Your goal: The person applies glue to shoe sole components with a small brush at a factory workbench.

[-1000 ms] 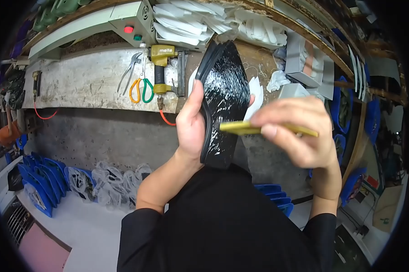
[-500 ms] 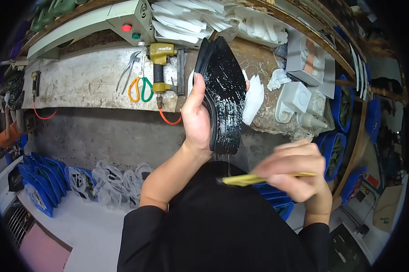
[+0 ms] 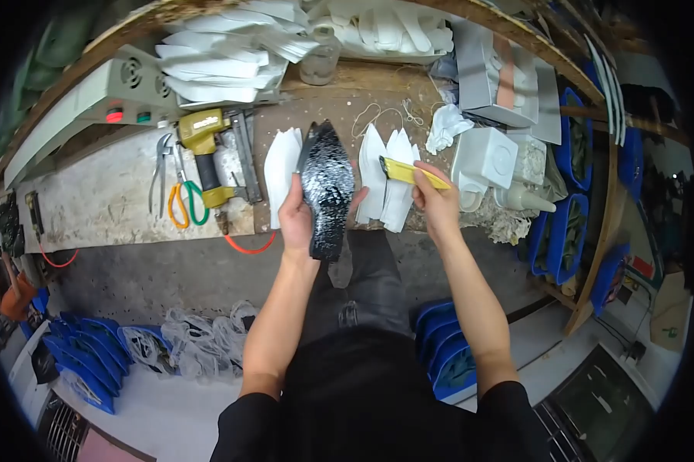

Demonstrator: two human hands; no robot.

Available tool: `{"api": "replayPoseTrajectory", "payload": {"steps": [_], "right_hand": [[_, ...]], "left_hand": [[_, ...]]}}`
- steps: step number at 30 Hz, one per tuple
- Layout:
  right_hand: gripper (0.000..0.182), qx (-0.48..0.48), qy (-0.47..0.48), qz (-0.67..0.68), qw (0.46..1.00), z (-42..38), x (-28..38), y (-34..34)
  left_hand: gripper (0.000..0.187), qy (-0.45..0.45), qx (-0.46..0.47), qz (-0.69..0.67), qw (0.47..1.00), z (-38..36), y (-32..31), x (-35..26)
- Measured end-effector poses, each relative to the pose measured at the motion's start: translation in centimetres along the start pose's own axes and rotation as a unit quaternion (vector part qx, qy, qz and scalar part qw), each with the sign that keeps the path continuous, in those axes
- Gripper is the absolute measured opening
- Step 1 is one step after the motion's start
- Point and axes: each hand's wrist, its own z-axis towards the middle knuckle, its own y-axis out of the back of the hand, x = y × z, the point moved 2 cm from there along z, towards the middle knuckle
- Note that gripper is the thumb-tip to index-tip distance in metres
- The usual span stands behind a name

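Across the upper half of the frame runs the workbench (image 3: 93, 185). Near upper centre, the glossy black sole-shaped piece (image 3: 328, 192) lies lengthwise up the frame, pointed end uppermost. The left hand (image 3: 297, 219), nearer, is partly closed around its edges. Well to its right, the right hand (image 3: 437, 202) pinches a yellow-handled brush (image 3: 399, 170), its dark tip leftward, apart from the piece.

readable text: nothing I can make out tbh | yellow nail gun (image 3: 200, 138) on the bench (image 3: 120, 192): lettering (image 3: 206, 122) up on its head, way too blurry | brown board (image 3: 669, 304) off to the right: small green mark (image 3: 669, 333), can't read that either
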Motion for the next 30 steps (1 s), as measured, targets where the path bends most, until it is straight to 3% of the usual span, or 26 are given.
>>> {"api": "replayPoseTrajectory", "payload": {"steps": [3, 7, 9, 10, 12, 15, 17, 19, 22, 27, 30], "right_hand": [[0.022, -0.006, 0.012, -0.008, 1.000, 3.0, -2.2, -1.4], [0.018, -0.004, 0.216, -0.268, 0.939, 3.9, -3.5, -1.6], [0.018, -0.025, 0.239, -0.300, 0.923, 3.5, -3.5, -1.9], [0.018, -0.026, 0.239, -0.298, 0.924, 3.5, -3.3, -1.7], [0.020, -0.064, 0.310, -0.145, 0.937, 3.4, -1.9, -1.0], [0.024, -0.044, 0.171, 0.026, 0.984, -2.0, 7.9, 0.7], [0.024, 0.093, 0.124, 0.197, 0.968, -6.0, 12.6, 2.8], [0.027, 0.196, 0.123, 0.240, 0.943, -9.9, 16.2, 2.6], [0.025, 0.204, 0.071, 0.159, 0.963, -12.6, 19.0, 0.7], [0.021, 0.137, 0.214, 0.069, 0.965, -13.0, 20.8, -0.2], [0.020, 0.095, 0.272, 0.020, 0.957, -15.6, 22.0, -0.2]], "left_hand": [[0.054, 0.022, -0.017, -0.029, 0.999, 3.0, 2.0, 2.0], [0.053, 0.037, -0.065, 0.011, 0.997, 4.8, 6.2, 2.9], [0.053, 0.035, -0.075, 0.005, 0.997, 4.6, 6.7, 3.5], [0.053, 0.028, -0.077, -0.001, 0.997, 4.6, 6.6, 3.5], [0.053, 0.007, -0.074, -0.011, 0.997, 4.7, 5.9, 3.1], [0.054, -0.001, -0.052, 0.020, 0.998, 3.8, 2.6, 2.6], [0.054, -0.003, -0.030, 0.054, 0.998, 2.6, -0.9, 2.4], [0.056, -0.008, 0.022, 0.034, 0.999, 0.3, -6.4, 2.4], [0.057, -0.063, 0.024, 0.096, 0.993, -2.6, -12.4, 3.2], [0.063, -0.053, 0.135, 0.119, 0.982, -5.3, -17.7, 4.0], [0.059, -0.068, 0.127, 0.098, 0.985, -6.0, -19.5, 5.1]]}}
